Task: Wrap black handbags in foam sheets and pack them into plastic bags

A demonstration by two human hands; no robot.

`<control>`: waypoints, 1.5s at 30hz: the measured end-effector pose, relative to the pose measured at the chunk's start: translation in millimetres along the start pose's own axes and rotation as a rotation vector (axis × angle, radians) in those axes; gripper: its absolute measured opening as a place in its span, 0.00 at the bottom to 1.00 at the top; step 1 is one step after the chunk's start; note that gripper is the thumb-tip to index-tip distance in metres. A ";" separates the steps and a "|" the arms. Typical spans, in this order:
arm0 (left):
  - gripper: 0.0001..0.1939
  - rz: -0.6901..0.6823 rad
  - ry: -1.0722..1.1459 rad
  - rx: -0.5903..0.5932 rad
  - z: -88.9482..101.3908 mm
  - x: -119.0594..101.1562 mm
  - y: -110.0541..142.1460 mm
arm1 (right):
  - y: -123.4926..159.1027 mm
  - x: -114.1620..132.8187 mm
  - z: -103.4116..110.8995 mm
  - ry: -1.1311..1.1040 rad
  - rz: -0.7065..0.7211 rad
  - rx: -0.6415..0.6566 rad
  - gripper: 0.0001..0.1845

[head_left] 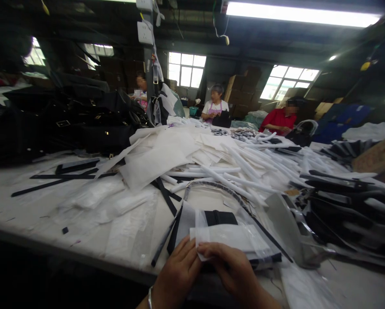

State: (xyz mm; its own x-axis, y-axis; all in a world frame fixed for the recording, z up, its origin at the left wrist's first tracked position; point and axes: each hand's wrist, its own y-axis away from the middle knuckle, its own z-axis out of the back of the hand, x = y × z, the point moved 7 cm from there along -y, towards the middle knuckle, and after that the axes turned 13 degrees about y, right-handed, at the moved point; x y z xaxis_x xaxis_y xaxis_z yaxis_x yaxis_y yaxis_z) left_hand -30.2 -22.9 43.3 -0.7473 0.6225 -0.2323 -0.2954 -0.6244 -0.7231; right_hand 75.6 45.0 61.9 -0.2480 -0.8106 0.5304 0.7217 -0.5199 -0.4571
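A black bag (pixel 176 234) lies at the table's front edge, partly covered by thin white wrapping sheet (pixel 231 236). Its arched handle (pixel 212 184) is wrapped in clear plastic and points away from me. My left hand (pixel 179 272) has its fingers closed together at the sheet's near left corner; its thumb is hidden. Beside it, my right hand (pixel 231 268) pinches the same sheet's near edge, fingers bent. Both hands nearly touch each other. The bag's near side is mostly hidden by my hands.
White sheets (pixel 160 159) and white foam tubes (pixel 240 163) pile up mid-table. A grey tape dispenser (pixel 285 227) stands right of the bag, before black bags (pixel 343 214). More black bags (pixel 60 116) heap at left. Co-workers (pixel 215 107) sit across the table.
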 end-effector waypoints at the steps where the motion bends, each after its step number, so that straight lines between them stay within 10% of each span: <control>1: 0.17 0.012 -0.003 0.017 -0.2 -0.5 1.8 | 0.8 -0.2 -0.1 -0.017 0.005 -0.002 0.16; 16: 0.19 0.179 0.181 -0.140 -0.2 19.9 35.0 | 1.1 22.5 6.7 0.050 0.261 -0.116 0.10; 23: 0.25 0.206 0.190 0.027 -7.9 18.0 29.4 | 5.2 41.4 4.0 0.304 0.439 -0.087 0.07; 32: 0.23 0.188 0.158 0.068 -6.4 14.6 19.4 | 75.6 32.4 -13.2 0.500 0.321 -0.105 0.12; 45: 0.21 0.104 0.064 0.090 -4.7 7.4 15.9 | 61.9 27.7 -31.1 0.482 0.244 -0.173 0.13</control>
State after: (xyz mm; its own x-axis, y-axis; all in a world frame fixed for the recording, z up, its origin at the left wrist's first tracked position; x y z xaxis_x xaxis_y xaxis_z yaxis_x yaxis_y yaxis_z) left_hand -37.7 -26.0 27.0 -0.7377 0.5797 -0.3460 -0.2729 -0.7248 -0.6326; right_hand 93.3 -18.0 26.1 -0.3834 -0.9232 0.0275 0.6885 -0.3055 -0.6578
